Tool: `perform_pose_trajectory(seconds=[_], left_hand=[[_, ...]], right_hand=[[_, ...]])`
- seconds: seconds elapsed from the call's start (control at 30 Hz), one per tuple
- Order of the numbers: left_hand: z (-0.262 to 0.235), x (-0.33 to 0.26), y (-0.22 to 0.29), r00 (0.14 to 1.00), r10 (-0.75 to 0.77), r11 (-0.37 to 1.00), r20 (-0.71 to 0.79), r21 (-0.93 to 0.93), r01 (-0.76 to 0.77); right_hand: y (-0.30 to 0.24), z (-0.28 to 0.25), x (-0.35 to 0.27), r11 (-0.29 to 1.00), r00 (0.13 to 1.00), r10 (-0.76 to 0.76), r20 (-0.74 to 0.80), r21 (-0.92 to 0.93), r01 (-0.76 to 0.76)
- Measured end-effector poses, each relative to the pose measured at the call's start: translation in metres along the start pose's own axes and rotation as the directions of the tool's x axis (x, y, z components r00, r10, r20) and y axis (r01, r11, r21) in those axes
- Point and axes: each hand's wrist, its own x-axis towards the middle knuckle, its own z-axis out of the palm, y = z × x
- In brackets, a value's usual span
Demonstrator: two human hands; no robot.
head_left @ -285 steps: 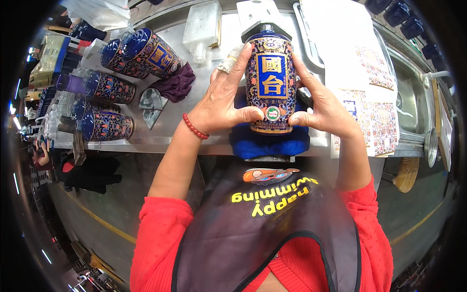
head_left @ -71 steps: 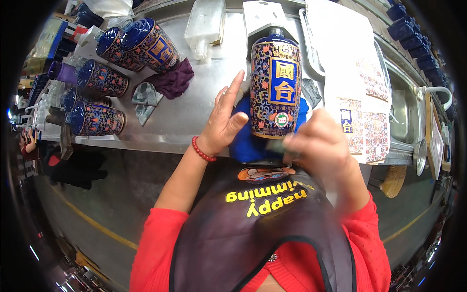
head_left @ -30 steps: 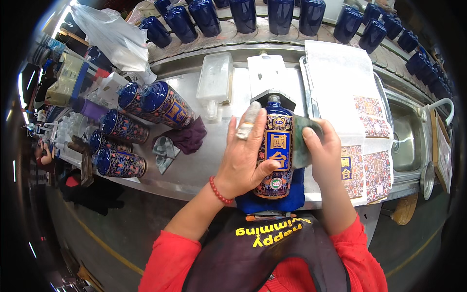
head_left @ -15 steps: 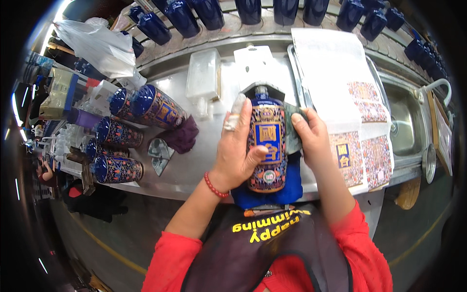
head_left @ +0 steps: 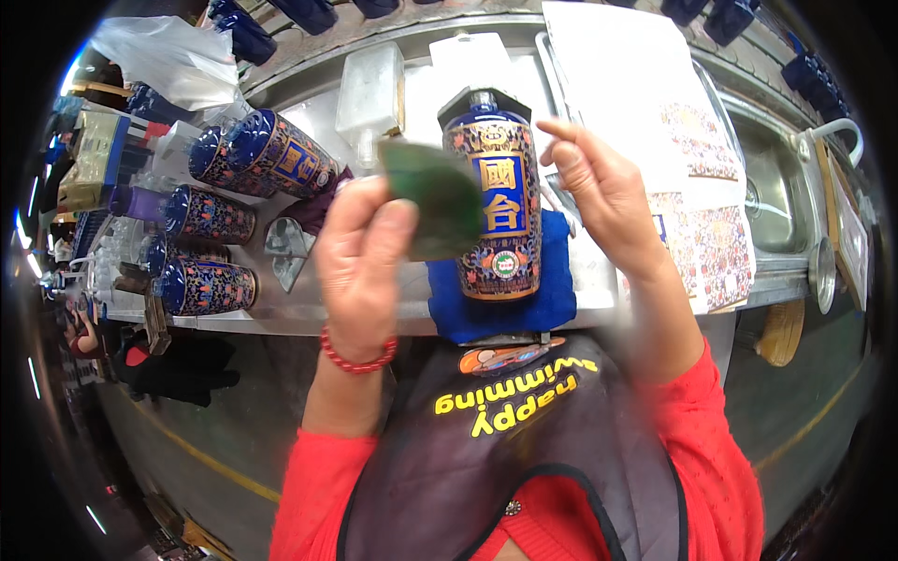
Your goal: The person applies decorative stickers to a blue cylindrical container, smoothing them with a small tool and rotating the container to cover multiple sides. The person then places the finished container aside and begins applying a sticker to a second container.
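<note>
A blue bottle [head_left: 494, 210] with a patterned floral wrap and gold characters lies on its back, neck away from me, in a dark angled rest. Beneath its base is a bright blue cloth [head_left: 552, 280]. Left of the bottle, my left hand [head_left: 360, 257] pinches a dark green flat pad [head_left: 430, 201] between thumb and fingers; the pad is blurred and overlaps the bottle's left edge. My right hand [head_left: 599, 192] is raised off the bottle's right side, holding nothing, its index finger stretched out and the other fingers loosely bent.
Several wrapped bottles [head_left: 210, 217] stand at the left beside a purple cloth [head_left: 318, 208] and a grey-green scrap [head_left: 288, 245]. A clear block-shaped container [head_left: 370, 89] lies behind. Patterned label sheets [head_left: 697, 215] cover white paper at right, beside a metal sink [head_left: 776, 220].
The green pad has passed from my right hand to my left. Both hands have come off the bottle, and my view has shifted so the bottle sits higher.
</note>
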Motion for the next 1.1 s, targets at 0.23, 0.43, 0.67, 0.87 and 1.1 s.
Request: perform_pose_trajectory(seconds=[0.23,0.43,0.67,0.87,1.1], left_hand=[[-0.119,-0.028,-0.082,0.892,-0.318,0.784,-0.322,0.44,0.438],[-0.081,-0.033,-0.062,0.976,0.216,0.253,-0.003,0.966,-0.053],[0.032,-0.04,-0.013,0.864,0.182,0.452,0.469,0.741,-0.497],[0.02,-0.041,-0.046,0.926,0.107,0.698,0.362,0.636,-0.329],[0.015,-0.053,-0.052,0.89,0.213,0.542,0.404,0.709,-0.452]], right_hand=[[0.073,0.005,-0.033,0.534,0.992,-0.004,0.123,-0.839,0.106],[0.072,-0.003,-0.032,0.765,0.996,0.026,0.082,-0.643,0.033],[0.042,-0.021,-0.032,0.947,0.965,0.07,-0.253,-0.287,-0.144],[0.028,-0.023,-0.046,0.995,0.975,0.047,-0.218,-0.08,-0.066],[0.033,0.004,-0.074,0.929,0.974,-0.223,0.025,-0.296,0.22]])
